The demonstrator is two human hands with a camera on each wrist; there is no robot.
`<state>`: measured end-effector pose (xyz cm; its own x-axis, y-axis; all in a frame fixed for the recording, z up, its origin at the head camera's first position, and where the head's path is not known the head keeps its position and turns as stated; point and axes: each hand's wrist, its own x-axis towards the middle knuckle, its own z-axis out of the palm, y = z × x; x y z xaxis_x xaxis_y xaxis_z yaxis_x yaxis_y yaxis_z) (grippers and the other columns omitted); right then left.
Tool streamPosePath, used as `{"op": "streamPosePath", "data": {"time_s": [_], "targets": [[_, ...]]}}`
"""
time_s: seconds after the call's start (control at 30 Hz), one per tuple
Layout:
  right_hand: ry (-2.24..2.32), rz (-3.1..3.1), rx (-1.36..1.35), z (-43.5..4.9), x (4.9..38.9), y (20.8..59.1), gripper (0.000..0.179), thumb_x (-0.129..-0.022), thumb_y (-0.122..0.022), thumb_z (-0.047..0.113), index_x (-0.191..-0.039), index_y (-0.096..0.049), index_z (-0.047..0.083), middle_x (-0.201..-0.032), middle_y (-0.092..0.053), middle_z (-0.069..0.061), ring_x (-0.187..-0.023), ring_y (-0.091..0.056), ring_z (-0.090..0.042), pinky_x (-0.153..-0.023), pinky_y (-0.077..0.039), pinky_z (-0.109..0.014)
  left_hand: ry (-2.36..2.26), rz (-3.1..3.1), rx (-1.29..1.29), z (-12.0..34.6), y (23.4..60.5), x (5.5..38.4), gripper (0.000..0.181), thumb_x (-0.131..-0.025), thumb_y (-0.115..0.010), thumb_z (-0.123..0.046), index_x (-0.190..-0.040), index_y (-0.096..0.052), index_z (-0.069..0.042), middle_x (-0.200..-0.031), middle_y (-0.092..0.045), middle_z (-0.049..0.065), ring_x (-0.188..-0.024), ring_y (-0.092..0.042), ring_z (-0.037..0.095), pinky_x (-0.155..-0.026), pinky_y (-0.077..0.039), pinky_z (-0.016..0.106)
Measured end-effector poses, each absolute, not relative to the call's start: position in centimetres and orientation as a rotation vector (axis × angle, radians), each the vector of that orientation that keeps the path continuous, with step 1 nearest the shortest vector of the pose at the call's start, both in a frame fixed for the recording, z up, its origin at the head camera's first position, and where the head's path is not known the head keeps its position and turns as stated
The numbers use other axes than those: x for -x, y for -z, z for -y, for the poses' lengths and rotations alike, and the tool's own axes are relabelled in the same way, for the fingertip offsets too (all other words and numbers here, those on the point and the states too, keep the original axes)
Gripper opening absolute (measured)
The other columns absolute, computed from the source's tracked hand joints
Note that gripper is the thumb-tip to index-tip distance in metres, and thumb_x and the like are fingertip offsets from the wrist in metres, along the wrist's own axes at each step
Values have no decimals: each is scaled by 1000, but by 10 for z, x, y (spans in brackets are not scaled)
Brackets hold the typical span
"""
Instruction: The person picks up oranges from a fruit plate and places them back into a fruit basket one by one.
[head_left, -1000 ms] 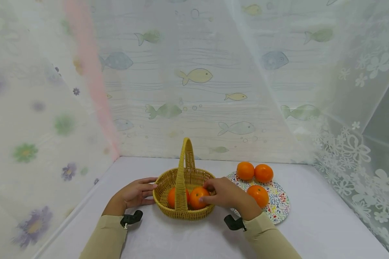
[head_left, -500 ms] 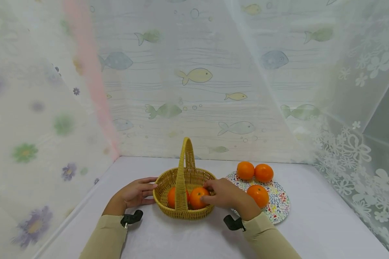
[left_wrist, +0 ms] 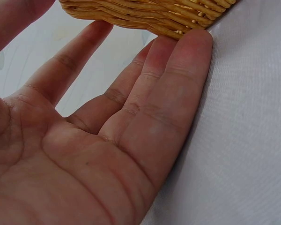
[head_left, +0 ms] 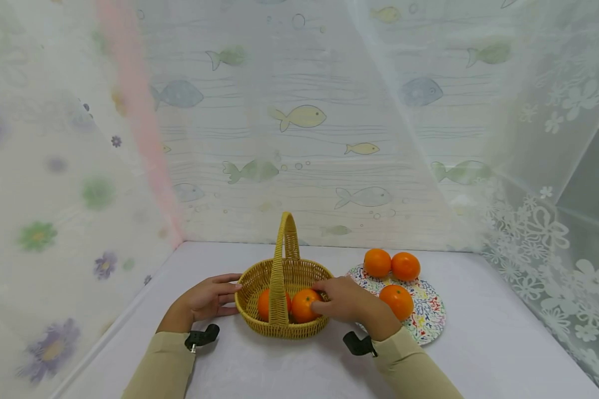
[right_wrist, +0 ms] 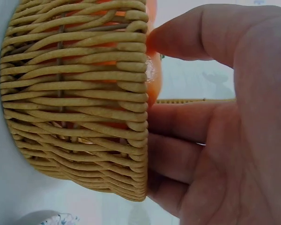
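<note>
A yellow wicker basket [head_left: 292, 331] with a tall arched handle stands on the white-covered table. Two oranges lie inside: one orange [head_left: 263, 305] is partly behind the handle, the other orange [head_left: 303, 306] at the right. My right hand [head_left: 346, 299] reaches over the rim and holds the right-hand orange between thumb and fingers. In the right wrist view its fingertips go down behind the basket wall [right_wrist: 75, 89] and are hidden. At the basket's left side, my left hand [head_left: 209, 296] touches the wall with straight fingers; the left wrist view shows fingertips against the weave [left_wrist: 145, 16].
Right of the basket lies a round plate [head_left: 431, 316] with a multicoloured pattern. On it are three oranges: two oranges [head_left: 406, 266] side by side at the back, and one orange [head_left: 396, 302] nearer, beside my right wrist. Fish-patterned curtains [head_left: 299, 166] hang behind the table.
Almost nothing differs. Both hands stay at the basket, and the right index finger has shifted slightly at the orange.
</note>
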<state>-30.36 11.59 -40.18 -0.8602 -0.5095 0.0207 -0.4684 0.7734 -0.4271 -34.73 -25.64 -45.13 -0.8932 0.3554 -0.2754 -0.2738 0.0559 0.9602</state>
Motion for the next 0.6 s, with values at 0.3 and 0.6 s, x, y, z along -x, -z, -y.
{"op": "streamPosePath", "data": {"time_s": [0.3,0.6], "targets": [[730,-2855,862,-117,302,397,49,-93,-65,36,-137,-67,15,-122,-71,5,-107,-62,-16,-102,-53,-44,-1885,-1893,-102,254,447,345,66,-102,-67,-24,-158,-38,-6,-133,-68,7,-115,-70,22,-97,-59,48],[792,-2857,932,-121,305,393,41,-95,-69,38,-129,-70,14,-122,-72,2,-112,-64,-19,-103,-53,-47,-1881,-1896,-82,256,448,346,66,-102,-67,-25,-158,-38,-6,-133,-68,7,-114,-70,22,-98,-59,49]]}}
